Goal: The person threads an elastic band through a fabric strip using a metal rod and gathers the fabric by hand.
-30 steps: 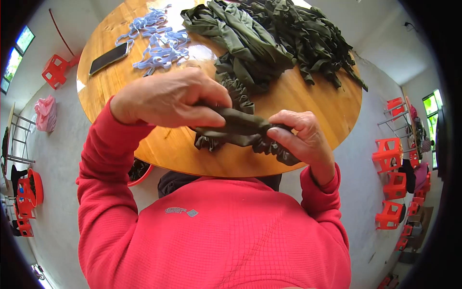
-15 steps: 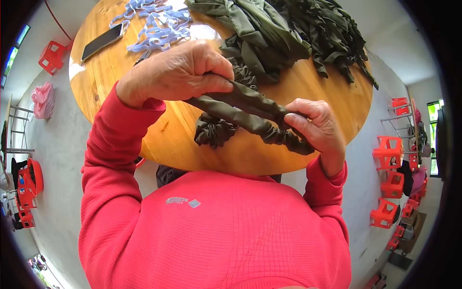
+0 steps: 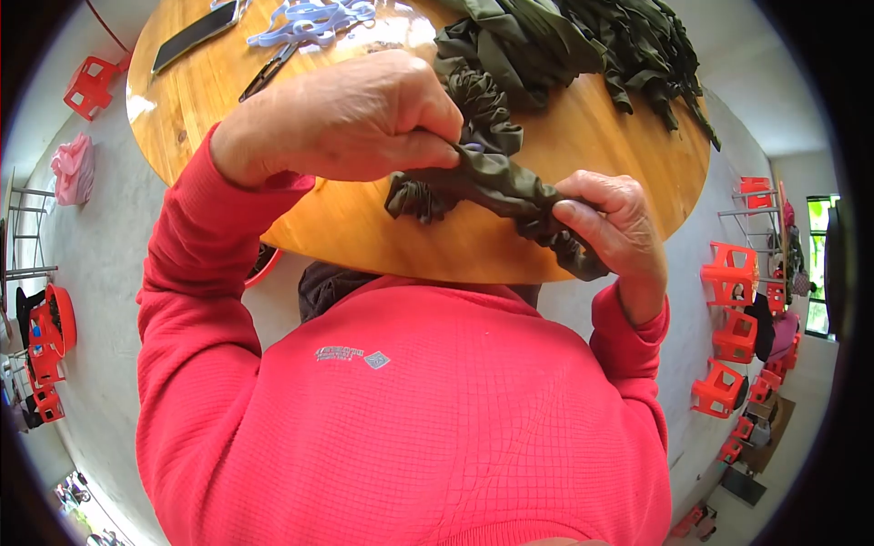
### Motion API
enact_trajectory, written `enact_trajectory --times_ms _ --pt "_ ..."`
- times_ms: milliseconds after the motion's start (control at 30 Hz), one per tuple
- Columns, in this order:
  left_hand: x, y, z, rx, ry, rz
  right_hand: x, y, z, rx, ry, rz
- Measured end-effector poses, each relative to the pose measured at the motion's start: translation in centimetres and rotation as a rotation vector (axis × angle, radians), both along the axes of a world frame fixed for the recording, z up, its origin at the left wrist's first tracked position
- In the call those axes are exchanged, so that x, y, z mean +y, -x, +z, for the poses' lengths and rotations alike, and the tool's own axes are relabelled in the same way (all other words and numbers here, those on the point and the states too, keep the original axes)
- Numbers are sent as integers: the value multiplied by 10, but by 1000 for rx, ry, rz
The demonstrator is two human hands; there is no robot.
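In front of my chest, a dark green fabric scrunchie is stretched between my hands, gathered toward its right end. My left hand is closed around its left end, thumb against curled fingers. At the right end, my right hand pinches the cloth between thumb and fingers. A small bluish-purple bit shows at the cloth beside my left fingers. Behind it on the table lie a gathered green scrunchie and another bunched green piece, partly covered by the held one.
The round wooden table holds heaps of green cloth, green fabric strips, light blue elastic bands, a phone and small dark scissors or snips. Red stools stand on both sides of the room.
The held scrunchie was a longer, open loop with two strands apart; now its strands lie together and it looks shorter and more bunched. The view has shifted, uncovering the dark tool.
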State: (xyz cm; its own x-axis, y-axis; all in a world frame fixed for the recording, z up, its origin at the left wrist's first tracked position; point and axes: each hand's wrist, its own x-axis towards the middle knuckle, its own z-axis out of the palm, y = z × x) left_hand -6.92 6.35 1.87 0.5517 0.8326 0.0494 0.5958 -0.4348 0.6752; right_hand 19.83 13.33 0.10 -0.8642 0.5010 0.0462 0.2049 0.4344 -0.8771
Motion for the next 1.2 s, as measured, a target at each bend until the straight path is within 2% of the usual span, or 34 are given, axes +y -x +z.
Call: enact_trajectory --times_ms 100,200,233,333,500,533,600,667,767,867,1000,1200 --pt "-12 -14 2 109 -228 -77 -21 11 -13 47 -120 13" --pt "-25 -18 5 220 -269 -11 -36 13 -14 2 -17 -42" --pt "-27 -20 10 258 -255 -12 -38 12 -13 -34 -96 -25" --pt "-26 -28 15 266 -216 -35 -48 18 -1 125 -286 -107" --pt "-25 -37 26 24 -237 -67 -61 13 17 95 -118 -162" --pt "-22 -33 20 -189 -42 -21 -62 9 20 117 -82 -183" --pt "-34 -25 25 -509 184 34 -62 0 24 164 -4 -227" --pt "-34 -18 14 -613 312 -6 -62 -10 27 126 -58 -234" --pt "-39 -29 6 -535 332 115 -62 -23 30 39 -85 -275" --pt "-33 -38 0 -522 341 127 -60 -30 27 1 -99 -235" --pt "-15 -46 -3 -430 257 23 -54 -30 19 -26 -24 -277" --pt "2 -56 -7 -310 218 41 -47 -17 -5 42 -11 -291"
